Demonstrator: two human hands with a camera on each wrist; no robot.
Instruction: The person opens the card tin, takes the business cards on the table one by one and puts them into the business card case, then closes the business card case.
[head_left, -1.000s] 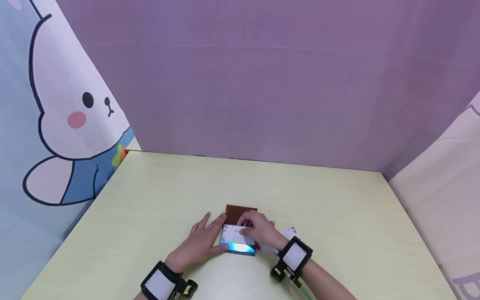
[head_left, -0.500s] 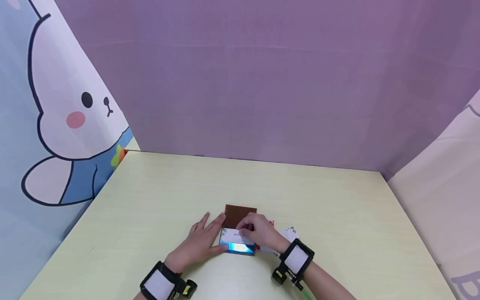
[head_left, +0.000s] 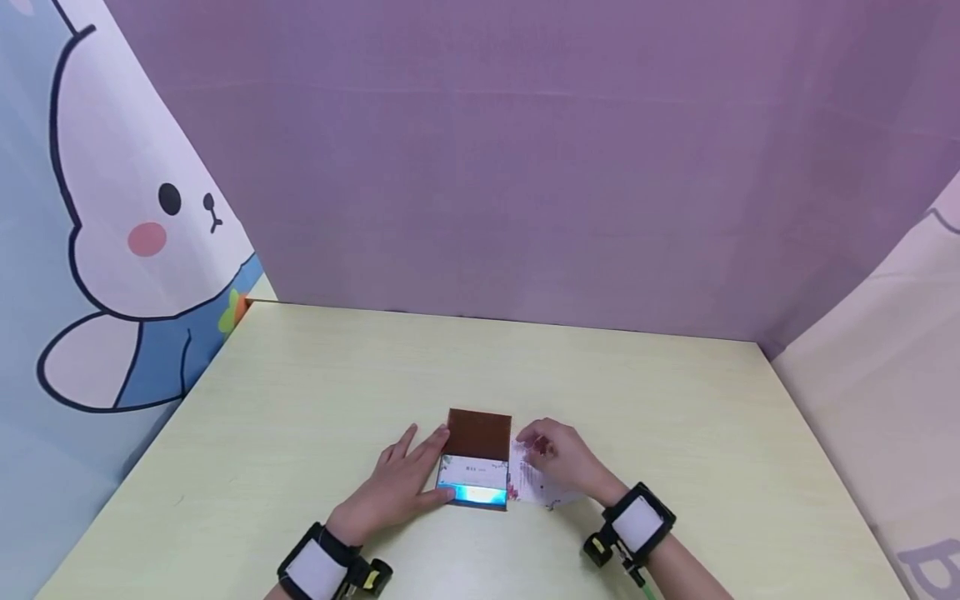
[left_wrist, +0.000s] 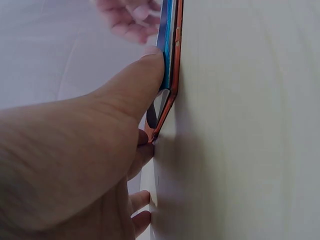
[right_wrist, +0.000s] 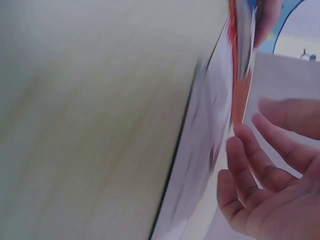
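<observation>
Left hand (head_left: 397, 487) flat on the table (head_left: 300, 400), fingers straight and spread, pressing against the left edge of a brown card holder (head_left: 477, 458); thumb tip on the glossy blue strip at the holder's near-left corner, seen close in the left wrist view, where the thumb (left_wrist: 135, 85) lies along the stacked edges of the holder (left_wrist: 172, 75). No curl around anything.

Right hand (head_left: 564, 457) at three o'clock of the holder, resting over a white card with a floral print (head_left: 534, 485), fingers loosely bent, tips touching or just above the card's far end; cannot tell whether pinched. In the right wrist view, fingers (right_wrist: 260, 170) relaxed and parted, just beside the blurred white card (right_wrist: 205, 150).

Card holder low at the table's centre, at about six o'clock, lying open: brown flap toward twelve o'clock, a white card tucked in the near half, blue sheen along the near edge. Floral card touching the holder's right edge, flat on the table.

Purple backdrop (head_left: 525, 167) at twelve o'clock; cartoon rabbit panel (head_left: 120, 225) at nine to ten o'clock; pale panel (head_left: 885, 350) at three o'clock. Black-and-white wrist bands on both forearms.
</observation>
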